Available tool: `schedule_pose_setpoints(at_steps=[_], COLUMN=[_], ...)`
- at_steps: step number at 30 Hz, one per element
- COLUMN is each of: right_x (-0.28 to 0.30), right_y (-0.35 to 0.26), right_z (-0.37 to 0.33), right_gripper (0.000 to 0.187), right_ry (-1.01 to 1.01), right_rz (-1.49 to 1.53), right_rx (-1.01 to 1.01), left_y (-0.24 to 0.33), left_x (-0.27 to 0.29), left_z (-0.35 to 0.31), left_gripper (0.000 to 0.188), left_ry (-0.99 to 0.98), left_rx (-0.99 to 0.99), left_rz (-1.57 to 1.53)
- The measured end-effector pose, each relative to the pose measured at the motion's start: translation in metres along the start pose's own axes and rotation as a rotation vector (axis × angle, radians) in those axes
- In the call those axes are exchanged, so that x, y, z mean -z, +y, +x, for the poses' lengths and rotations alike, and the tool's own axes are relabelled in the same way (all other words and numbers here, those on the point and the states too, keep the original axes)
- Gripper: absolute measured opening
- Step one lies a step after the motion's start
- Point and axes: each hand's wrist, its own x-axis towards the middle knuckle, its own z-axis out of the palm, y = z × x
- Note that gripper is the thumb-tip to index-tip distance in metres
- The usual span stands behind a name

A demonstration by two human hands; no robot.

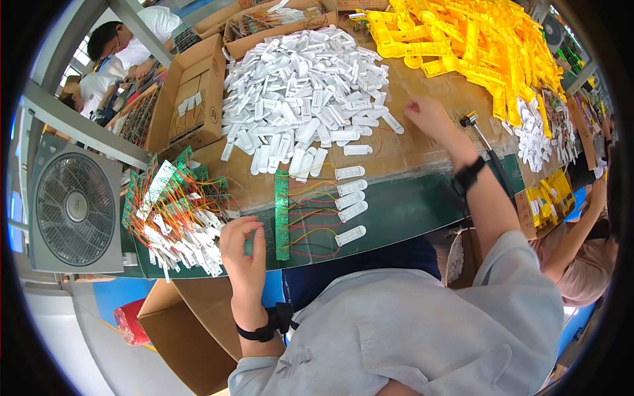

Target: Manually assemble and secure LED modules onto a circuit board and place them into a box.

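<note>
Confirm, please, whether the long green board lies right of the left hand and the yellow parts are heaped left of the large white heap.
Not quite: the head view shows the yellow parts heaped right of the large white heap; the long green board lies right of the left hand.

A small-electronics assembly workshop: wired circuit boards (pixel 178 218) heap up at nine o'clock, white plastic covers (pixel 300 99) at twelve, yellow plastic housings (pixel 472 49) between one and two. A box fan (pixel 76 206) faces in from nine; co-workers (pixel 148 30) occupy ten.
</note>
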Motion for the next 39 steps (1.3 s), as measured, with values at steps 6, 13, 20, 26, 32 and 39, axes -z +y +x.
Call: schedule_pose_setpoints(at_steps=[6,13,20,26,32,39], right_x=[-0.018,-0.035,-0.038,-0.051,-0.057,-0.094], right_y=[-0.016,-0.043,-0.101,-0.080,-0.082,-0.127], right_z=[0.062,0.061,-0.001,0.011,0.036,0.038], right_gripper=[0.021,0.017,0.032,0.027,0.028,0.030], right_ry=[0.007,0.058,-0.085,0.096,0.103,-0.005], right_rz=[-0.211,-0.273,0.004,-0.395,-0.424,-0.151], right_rx=[-0.085,-0.070,0.871,0.610,0.458,0.901], left_y=[0.012,0.000,-0.030,-0.035,-0.035,-0.040], left_x=[0.005,0.015,-0.017,-0.029,-0.029,-0.030], left_z=[-0.014,-0.028,-0.022,-0.022,-0.029,-0.029], left_gripper=[0.012,0.012,0.011,0.013,0.014,0.016], left_ry=[0.049,0.075,0.108,0.171,0.209,0.171], left_rx=[0.002,0.054,-0.073,-0.216,-0.251,-0.281], left_rz=[0.013,0.040,0.082,0.121,0.109,0.123])
